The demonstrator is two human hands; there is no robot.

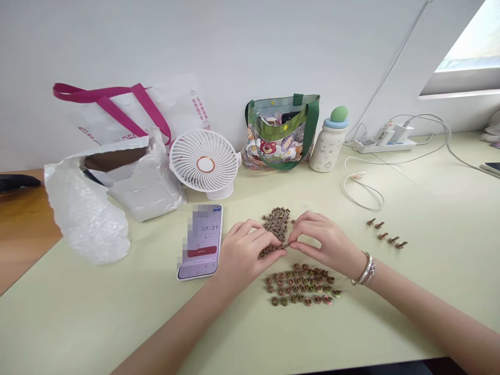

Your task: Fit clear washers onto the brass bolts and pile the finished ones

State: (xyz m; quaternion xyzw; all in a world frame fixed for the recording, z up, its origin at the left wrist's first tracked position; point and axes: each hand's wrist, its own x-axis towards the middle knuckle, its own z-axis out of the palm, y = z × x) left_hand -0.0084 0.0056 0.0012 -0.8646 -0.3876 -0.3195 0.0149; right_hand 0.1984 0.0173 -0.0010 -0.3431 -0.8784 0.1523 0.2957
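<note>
My left hand (247,249) and my right hand (321,240) meet over the pale green table (117,312), fingertips pinched together on one small brass screw (285,246). Just behind the fingers lies a heap of brass screws (275,223). In front of the hands, several brass nuts (301,285) lie in rough rows. Off to the right, several assembled screws (386,234) lie in a slanted line. My right wrist wears silver bracelets (364,269).
A phone (201,240) showing a timer lies left of my left hand. Behind it stand a white desk fan (203,162), a crumpled plastic bag (89,208), a cartoon tote bag (281,131) and a bottle (328,141). A power strip (385,141) and white cable (363,187) sit at back right.
</note>
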